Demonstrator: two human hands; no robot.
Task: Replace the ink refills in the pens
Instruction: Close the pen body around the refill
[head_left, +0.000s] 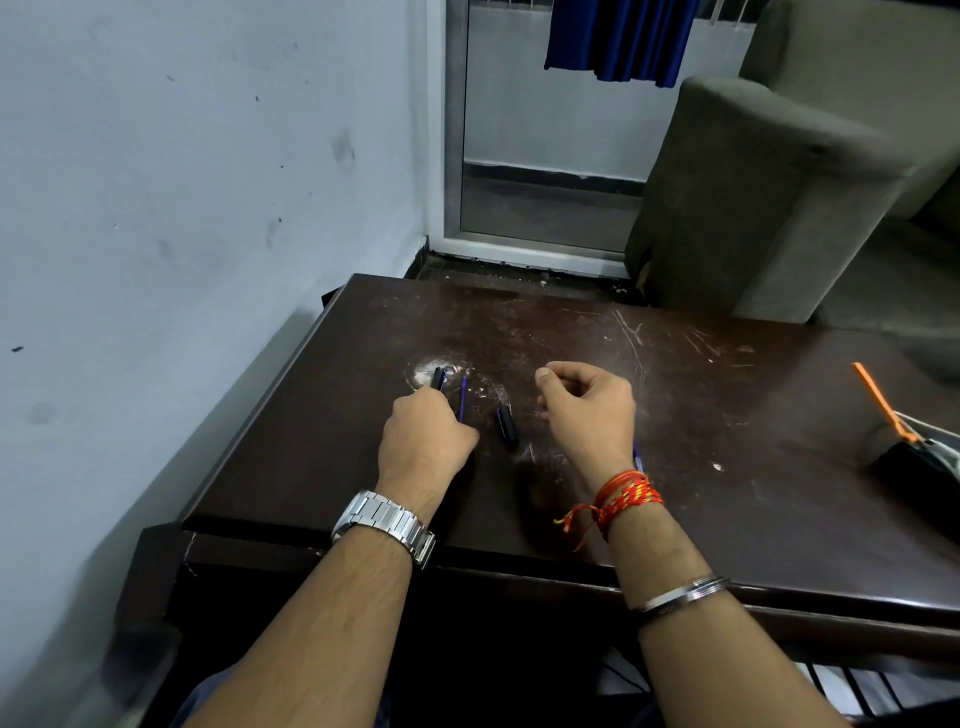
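The left hand (426, 441) curls round a black pen barrel (439, 378) on the scratched wooden table (727, 415), with a blue refill (462, 397) just beside it. Another black pen piece (507, 427) lies between the hands. The right hand (587, 410) hovers with its fingers curled (perhaps pinching something, though I cannot tell).

Scuffed dark table (623, 332) beside pale wall (182, 182), grey sofa (769, 197).

Left hand (423, 441) grips pen (439, 378); right hand (587, 410) loosely curled.
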